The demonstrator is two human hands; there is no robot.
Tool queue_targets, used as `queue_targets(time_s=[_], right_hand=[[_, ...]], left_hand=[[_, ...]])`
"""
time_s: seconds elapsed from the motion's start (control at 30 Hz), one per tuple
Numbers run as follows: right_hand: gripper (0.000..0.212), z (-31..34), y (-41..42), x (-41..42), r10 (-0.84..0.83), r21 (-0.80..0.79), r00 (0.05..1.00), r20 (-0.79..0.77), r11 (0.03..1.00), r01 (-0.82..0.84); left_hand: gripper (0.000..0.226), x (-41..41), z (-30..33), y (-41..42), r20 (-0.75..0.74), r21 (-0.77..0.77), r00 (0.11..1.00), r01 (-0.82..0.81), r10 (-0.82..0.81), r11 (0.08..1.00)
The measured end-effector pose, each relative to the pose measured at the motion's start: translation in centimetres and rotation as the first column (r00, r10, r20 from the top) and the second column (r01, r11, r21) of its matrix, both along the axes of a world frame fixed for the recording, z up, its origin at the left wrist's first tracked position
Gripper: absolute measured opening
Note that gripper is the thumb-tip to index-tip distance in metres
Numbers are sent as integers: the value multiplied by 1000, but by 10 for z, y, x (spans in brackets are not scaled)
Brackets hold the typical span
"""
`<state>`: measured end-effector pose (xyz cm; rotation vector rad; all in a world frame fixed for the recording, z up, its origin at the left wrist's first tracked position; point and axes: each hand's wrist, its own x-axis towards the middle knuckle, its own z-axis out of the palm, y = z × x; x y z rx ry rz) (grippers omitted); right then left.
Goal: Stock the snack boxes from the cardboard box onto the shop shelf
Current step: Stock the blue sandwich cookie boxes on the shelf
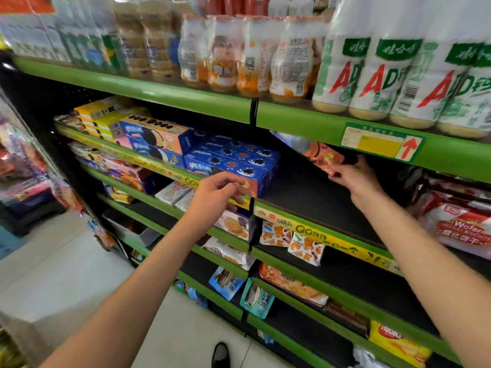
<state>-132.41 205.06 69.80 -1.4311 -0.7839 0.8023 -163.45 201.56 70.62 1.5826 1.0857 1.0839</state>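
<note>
Shop shelf (pixel 316 192) half bare | blue boxes (pixel 233 160) stacked at 10 o'clock | left hand (pixel 218 192) pinches front box corner | right hand (pixel 353 176) grasps orange pack (pixel 322 156) | carton unseen, stocking unfinished

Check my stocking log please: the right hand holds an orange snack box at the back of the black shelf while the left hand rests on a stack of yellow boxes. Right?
Not quite. In the head view the left hand is at the front of the blue boxes, not yellow ones. The right hand does hold the orange snack box over the black shelf.
</note>
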Motion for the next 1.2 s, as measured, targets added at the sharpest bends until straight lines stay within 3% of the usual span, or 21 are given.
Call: queue_targets(time_s=[0.1,0.23,0.37,0.5,0.63,0.77,0.97,1.2], right_hand=[[70,-2,39,-7,19,-95,990,137,995,-6],[64,-1,73,-23,89,-114,946,312,992,-56],[52,-9,89,-30,304,-302,856,418,935,-184],[55,-8,101,-37,263,-285,889,375,945,-160],[34,-9,112,-50,183,-191,941,285,973,-131],[40,-14,125,-60,141,-183,962,233,978,-99],[35,-13,137,-64,195,-189,970,145,968,-167],[33,-17,142,-64,246,-140,967,71,962,-235]], left_hand=[[25,-18,-6,-4,53,-23,998,-37,38,999],[26,-50,-20,-8,77,-55,993,-86,90,995],[30,-78,-26,-5,55,-56,986,-155,158,986],[29,-96,-26,1,46,-37,977,-205,207,978],[26,-93,-24,12,-21,-5,978,-208,208,978],[19,-76,-13,29,-139,112,972,-175,190,978],[20,-45,1,55,-363,324,922,-10,134,946],[29,-20,5,83,-563,385,823,188,69,903]])
